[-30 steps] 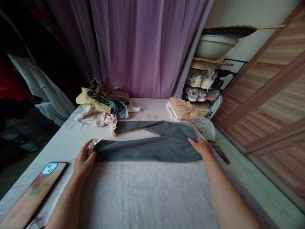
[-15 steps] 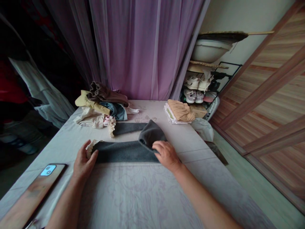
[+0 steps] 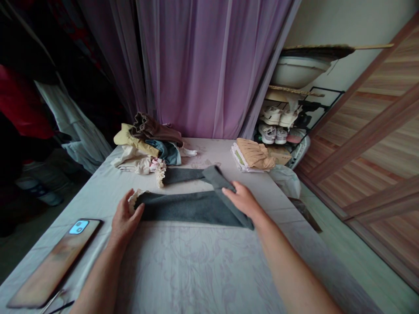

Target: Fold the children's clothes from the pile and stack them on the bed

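Note:
A pair of dark grey trousers (image 3: 190, 207) lies across the table, its two legs pointing left and each ending in a cream lace frill. By the frill of the nearer leg rests my left hand (image 3: 126, 216), thumb and fingers apart on either side of the hem. My right hand (image 3: 244, 201) grips the folded-over waist end at the right, with the thumb on top and fingertips partly hidden by the cloth. One corner of the waist end reaches the table below my right wrist.
A heap of clothes (image 3: 150, 141) lies at the back left, a folded stack (image 3: 253, 155) at the back right. A phone (image 3: 55, 264) lies by my left forearm. Behind the table hangs a purple curtain (image 3: 193, 65); a shoe rack (image 3: 314, 109) stands to the right.
My right hand has pulled the waist end out, so the bunched opening is now flatter and its near corner extends further right. My left hand stays by the frill. The view has shifted slightly.

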Available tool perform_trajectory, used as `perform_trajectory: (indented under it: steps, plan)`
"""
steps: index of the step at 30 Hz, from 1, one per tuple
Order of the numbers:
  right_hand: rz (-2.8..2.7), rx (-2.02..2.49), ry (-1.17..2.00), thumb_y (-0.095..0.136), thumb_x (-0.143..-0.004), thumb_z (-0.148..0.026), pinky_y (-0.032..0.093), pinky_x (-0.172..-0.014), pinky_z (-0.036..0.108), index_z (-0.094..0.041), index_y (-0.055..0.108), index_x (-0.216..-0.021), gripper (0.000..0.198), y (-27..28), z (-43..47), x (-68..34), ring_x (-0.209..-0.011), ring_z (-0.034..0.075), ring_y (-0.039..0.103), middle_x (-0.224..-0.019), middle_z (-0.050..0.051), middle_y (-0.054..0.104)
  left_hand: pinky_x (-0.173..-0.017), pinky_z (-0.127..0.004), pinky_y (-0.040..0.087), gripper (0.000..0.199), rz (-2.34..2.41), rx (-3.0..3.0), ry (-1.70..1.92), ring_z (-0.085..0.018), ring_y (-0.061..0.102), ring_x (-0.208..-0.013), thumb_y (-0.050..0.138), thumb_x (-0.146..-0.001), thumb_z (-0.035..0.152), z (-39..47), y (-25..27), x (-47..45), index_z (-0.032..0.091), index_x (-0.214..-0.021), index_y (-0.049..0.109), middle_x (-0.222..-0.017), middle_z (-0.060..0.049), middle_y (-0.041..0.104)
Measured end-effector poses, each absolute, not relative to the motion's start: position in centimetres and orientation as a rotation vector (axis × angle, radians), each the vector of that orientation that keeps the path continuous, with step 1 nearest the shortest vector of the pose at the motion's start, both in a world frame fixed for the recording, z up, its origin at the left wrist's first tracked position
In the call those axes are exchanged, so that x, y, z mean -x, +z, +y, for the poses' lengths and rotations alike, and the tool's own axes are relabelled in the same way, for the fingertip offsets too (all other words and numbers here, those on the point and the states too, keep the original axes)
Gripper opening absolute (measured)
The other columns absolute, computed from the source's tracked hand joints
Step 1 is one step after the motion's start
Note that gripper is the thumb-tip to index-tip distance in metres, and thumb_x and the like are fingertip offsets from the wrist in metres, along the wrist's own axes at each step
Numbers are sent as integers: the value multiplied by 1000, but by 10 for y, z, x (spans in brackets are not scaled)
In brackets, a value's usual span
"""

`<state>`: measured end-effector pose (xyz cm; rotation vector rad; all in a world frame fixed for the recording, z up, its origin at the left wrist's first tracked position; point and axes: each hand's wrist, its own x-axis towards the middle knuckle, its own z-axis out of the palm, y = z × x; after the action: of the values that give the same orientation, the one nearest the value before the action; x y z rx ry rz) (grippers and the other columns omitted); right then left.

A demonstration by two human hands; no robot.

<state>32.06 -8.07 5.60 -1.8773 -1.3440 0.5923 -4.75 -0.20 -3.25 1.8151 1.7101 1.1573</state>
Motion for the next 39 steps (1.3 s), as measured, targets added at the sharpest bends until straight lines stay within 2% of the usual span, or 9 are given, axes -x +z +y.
perform_trajectory:
  steps: [7,12,16,19,23,27,30,32,39]
  plan:
    - [-572,1151,302,69,-64,-34,45,-95,33,-31,47,-134,73,96,-82,-371,-108,15,59,-126,0,62,-105,-47,44,70,1726,-1879,1149,-30,53,-125,54,-81,48,2,-37,50,17,-143,41,-137,-16,52]
    - [-584,1157,472,62,-63,-31,46,-91,33,-23,66,-115,53,76,-101,-374,-107,18,58,-115,3,66,-106,-45,44,60,1702,-2011,1227,-29,52,-126,54,-83,47,-1,-35,48,20,-137,48,-138,-14,50]
    - [-842,1197,525,58,-62,-23,51,-73,28,-27,56,-131,70,67,-105,-379,-83,15,63,-95,0,69,-106,-46,45,53,1661,-2127,1214,-29,51,-127,53,-86,49,-5,-33,47,23,-132,53,-142,-13,46]
    - [-1109,1385,288,57,-64,-19,51,-75,30,-24,56,-131,67,73,-102,-382,-77,16,64,-88,1,70,-107,-48,43,56,1647,-2193,1168,-31,48,-130,52,-87,51,-5,-32,46,22,-134,52,-148,-14,40]
    - [-1266,1630,-262,56,-75,-25,50,-78,34,-21,71,-102,31,89,-93,-382,-78,20,64,-83,4,71,-109,-53,37,61,1591,-2377,980,-37,35,-140,57,-82,55,-6,-34,41,23,-134,55,-156,-15,29]
    - [-1372,1612,-549,58,-78,-35,47,-88,39,-21,71,-89,21,118,-83,-372,-94,25,62,-93,9,68,-113,-60,25,67,1553,-2540,652,-42,18,-146,69,-70,60,-8,-34,36,28,-128,63,-159,-14,27]
    - [-1513,1477,-528,58,-79,-36,44,-97,42,-21,67,-92,22,148,-81,-347,-107,27,58,-105,9,67,-113,-60,22,74,1580,-2550,564,-43,15,-147,73,-64,61,-10,-33,33,27,-129,63,-159,-15,26]
    - [-1565,1447,-443,56,-82,-37,45,-94,40,-23,65,-93,20,170,-81,-326,-104,26,60,-97,6,68,-113,-61,22,70,1640,-2536,573,-42,16,-147,73,-66,59,-11,-32,32,26,-128,64,-160,-15,26]
    - [-1254,1343,-247,52,-87,-43,45,-92,43,-20,66,-98,29,202,-36,-361,-108,27,59,-98,6,69,-112,-60,25,39,1875,-2456,755,-39,24,-145,50,-89,46,-8,-32,38,22,-112,71,-155,-17,34]
